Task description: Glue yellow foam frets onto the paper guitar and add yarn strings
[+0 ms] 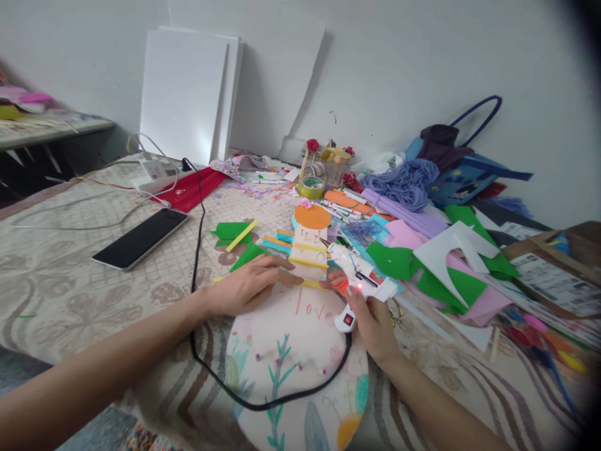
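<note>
My right hand [373, 322] is closed around a white glue gun [357, 275] with a small red light, its nozzle aimed at a pink paper strip [308, 250] crossed by yellow bars and topped by an orange disc [312, 217]. My left hand [251, 282] lies flat with fingers stretched out, pressing the strip's lower end and the round painted board [291, 369] lettered "love". The gun's black cord [263, 401] loops over the board and runs back along the cloth.
A black phone [141, 238] lies at the left near a white power strip [157, 169]. Foam sheets in green, pink and white [446, 263], purple yarn [404, 181], a tape roll [311, 186] and a blue bag [462, 169] crowd the right. White boards [188, 94] lean on the wall.
</note>
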Tool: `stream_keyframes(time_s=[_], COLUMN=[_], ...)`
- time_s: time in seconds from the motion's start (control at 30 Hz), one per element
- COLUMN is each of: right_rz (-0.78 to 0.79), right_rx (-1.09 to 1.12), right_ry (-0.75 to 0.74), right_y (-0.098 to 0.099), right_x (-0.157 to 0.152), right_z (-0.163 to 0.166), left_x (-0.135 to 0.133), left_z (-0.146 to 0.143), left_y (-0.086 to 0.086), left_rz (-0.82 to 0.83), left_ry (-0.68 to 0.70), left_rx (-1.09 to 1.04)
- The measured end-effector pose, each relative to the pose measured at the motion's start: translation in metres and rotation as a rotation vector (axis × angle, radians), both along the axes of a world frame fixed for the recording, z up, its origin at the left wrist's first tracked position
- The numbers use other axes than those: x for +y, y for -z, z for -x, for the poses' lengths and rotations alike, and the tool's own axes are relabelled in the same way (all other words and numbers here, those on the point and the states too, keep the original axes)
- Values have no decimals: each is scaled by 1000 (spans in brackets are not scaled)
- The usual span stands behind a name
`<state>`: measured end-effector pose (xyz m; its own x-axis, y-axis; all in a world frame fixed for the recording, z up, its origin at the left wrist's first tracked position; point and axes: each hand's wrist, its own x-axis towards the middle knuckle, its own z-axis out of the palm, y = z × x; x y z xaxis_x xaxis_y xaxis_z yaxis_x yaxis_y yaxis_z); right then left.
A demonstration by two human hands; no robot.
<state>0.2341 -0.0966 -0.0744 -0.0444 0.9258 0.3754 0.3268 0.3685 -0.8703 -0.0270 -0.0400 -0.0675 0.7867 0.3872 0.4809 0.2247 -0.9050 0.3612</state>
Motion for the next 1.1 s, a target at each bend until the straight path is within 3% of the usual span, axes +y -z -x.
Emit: stream_keyframes(time_s=[1.1], right_rz=[16], right_rx=[-1], right_ry=[-9], right_y=[-3], right_x=[-1], right_z=[2], left_x=[0], left_z=[0], left_y=[1], left_rz=[8], left_ry=[1], left_rx=[-18])
